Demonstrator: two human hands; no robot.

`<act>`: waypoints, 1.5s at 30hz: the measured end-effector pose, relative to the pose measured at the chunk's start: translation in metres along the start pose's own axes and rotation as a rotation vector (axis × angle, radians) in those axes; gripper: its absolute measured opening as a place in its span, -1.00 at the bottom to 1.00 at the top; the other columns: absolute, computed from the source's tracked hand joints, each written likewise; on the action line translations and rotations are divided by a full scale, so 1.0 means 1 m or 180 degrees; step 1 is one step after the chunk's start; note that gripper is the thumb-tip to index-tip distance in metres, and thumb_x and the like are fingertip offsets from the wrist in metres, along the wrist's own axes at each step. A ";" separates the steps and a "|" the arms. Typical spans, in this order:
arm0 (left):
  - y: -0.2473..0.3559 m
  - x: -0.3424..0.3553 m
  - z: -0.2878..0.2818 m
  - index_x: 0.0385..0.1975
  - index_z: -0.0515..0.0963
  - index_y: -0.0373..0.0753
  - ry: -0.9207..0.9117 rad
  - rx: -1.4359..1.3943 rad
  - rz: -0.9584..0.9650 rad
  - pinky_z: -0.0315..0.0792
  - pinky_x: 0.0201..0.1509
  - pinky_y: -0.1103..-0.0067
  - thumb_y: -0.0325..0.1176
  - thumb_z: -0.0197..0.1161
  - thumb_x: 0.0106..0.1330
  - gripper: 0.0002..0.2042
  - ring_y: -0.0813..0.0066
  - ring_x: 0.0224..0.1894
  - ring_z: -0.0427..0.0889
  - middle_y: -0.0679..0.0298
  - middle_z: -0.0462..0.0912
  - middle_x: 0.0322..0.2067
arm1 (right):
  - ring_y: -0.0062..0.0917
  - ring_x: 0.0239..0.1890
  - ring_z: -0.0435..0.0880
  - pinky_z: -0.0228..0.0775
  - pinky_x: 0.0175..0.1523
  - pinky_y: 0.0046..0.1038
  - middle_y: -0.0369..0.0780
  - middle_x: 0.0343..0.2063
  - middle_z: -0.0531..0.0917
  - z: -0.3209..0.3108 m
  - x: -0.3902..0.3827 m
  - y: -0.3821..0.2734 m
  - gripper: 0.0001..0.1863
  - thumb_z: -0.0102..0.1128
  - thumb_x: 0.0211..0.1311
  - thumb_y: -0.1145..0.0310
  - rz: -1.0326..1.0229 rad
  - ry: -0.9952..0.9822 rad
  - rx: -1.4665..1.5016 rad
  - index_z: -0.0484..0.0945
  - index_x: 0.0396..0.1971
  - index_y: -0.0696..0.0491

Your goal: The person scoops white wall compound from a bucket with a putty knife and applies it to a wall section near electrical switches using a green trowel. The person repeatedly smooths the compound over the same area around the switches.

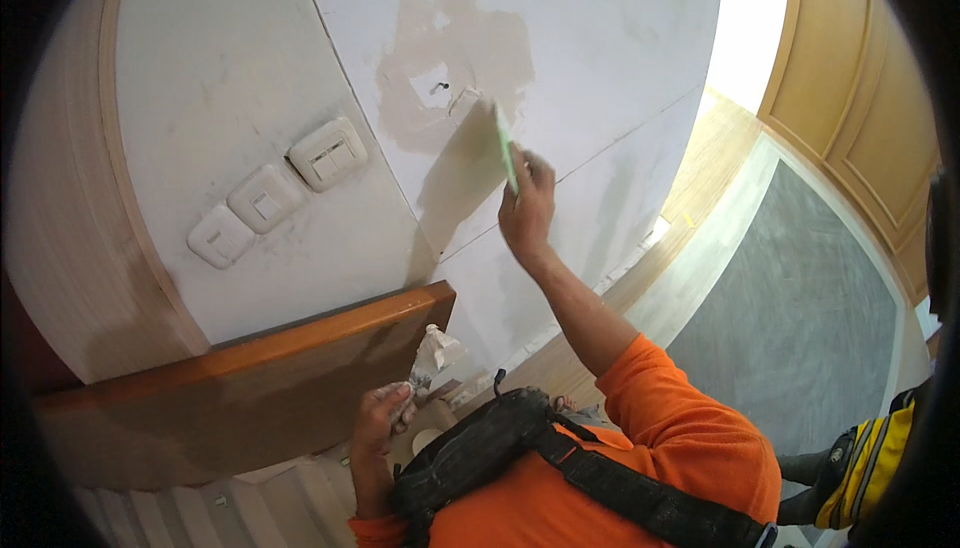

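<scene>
My right hand (528, 210) is closed around a thin light green spreader (505, 148), seen nearly edge-on and held up against the white wall panel (620, 58). Beside its tip is a ridge of wet putty, within a beige smeared patch (500, 43). A small pale square with a dark bit of wire (440, 87) sits in the patch, just left of the spreader. Low on the left, my left hand (383, 420) grips a putty knife (420, 380) whose blade carries a lump of whitish putty (437, 348).
Three white switch plates (267, 200) line the wall at left. Below them stands a wooden board (250, 373) with an orange-brown top edge. Wooden panelling (830, 58), a grey panel (790, 318) and a yellow-and-black bag (872, 468) are at right. A black strapped pouch (470, 453) hangs on my front.
</scene>
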State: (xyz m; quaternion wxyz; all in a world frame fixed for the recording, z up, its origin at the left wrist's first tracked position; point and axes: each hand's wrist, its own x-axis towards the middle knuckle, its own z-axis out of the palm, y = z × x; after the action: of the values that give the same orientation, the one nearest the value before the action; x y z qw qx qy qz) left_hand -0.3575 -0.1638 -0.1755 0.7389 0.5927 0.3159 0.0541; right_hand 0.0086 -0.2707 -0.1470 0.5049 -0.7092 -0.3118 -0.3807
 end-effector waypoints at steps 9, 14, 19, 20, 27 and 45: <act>-0.011 0.010 -0.004 -0.26 0.60 -0.31 0.0062 -0.0065 0.0028 0.17 -0.63 0.70 -0.18 0.28 0.36 -0.73 0.65 -0.63 0.42 0.33 0.53 -0.60 | -0.13 0.04 0.52 0.49 0.09 -0.22 -0.05 0.03 0.54 0.029 -0.039 -0.041 -0.23 0.20 -0.03 0.75 -0.0456 -0.0012 0.0229 0.49 0.31 -0.01; -0.009 0.002 -0.005 -0.22 0.63 -0.38 0.0016 -0.0014 -0.0157 0.19 -0.63 0.68 -0.17 0.21 0.40 -0.68 0.65 -0.66 0.40 0.33 0.54 -0.61 | -0.12 0.01 0.52 0.46 0.10 -0.21 -0.02 0.05 0.51 0.041 0.001 -0.025 -0.19 0.21 0.00 0.72 -0.0081 0.0457 -0.0261 0.40 0.37 0.01; -0.017 0.001 -0.010 -0.32 0.58 -0.29 0.0151 -0.0053 -0.0233 0.13 -0.66 0.69 -0.19 0.27 0.36 -0.75 0.65 -0.66 0.40 0.33 0.51 -0.62 | -0.12 0.05 0.50 0.41 0.16 -0.16 -0.02 0.06 0.49 0.078 -0.039 -0.059 -0.21 0.12 0.06 0.67 -0.0409 0.0038 -0.0147 0.35 0.41 0.00; -0.018 -0.001 -0.010 -0.32 0.58 -0.29 0.0208 -0.0078 -0.0227 0.13 -0.66 0.69 -0.19 0.27 0.36 -0.75 0.65 -0.66 0.40 0.33 0.52 -0.62 | -0.11 0.07 0.49 0.41 0.17 -0.16 -0.01 0.08 0.48 0.072 -0.052 -0.057 -0.20 0.11 0.07 0.69 -0.0369 -0.0133 0.0028 0.34 0.41 -0.02; -0.028 -0.002 -0.025 -0.28 0.60 -0.31 0.0094 -0.0182 -0.0298 0.14 -0.66 0.68 -0.20 0.29 0.35 -0.75 0.63 -0.66 0.43 0.31 0.55 -0.61 | -0.09 0.09 0.54 0.43 0.19 -0.21 0.03 0.02 0.54 0.004 0.011 0.005 -0.55 0.11 0.29 0.60 0.0739 0.0729 0.0051 0.55 0.19 0.10; -0.031 0.004 -0.029 -0.33 0.60 -0.26 0.0066 -0.0047 -0.0264 0.16 -0.60 0.67 -0.19 0.27 0.38 -0.77 0.63 -0.62 0.44 0.35 0.55 -0.59 | -0.10 0.07 0.53 0.49 0.12 -0.23 -0.02 0.01 0.56 0.042 0.014 -0.044 -0.34 0.21 0.06 0.72 0.0368 0.0714 0.0058 0.54 0.24 0.00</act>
State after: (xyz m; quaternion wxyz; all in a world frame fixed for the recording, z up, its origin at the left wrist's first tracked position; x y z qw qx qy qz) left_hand -0.3788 -0.1463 -0.2084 0.7416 0.5730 0.3474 0.0319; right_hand -0.0105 -0.2165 -0.1226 0.5641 -0.6743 -0.2155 -0.4250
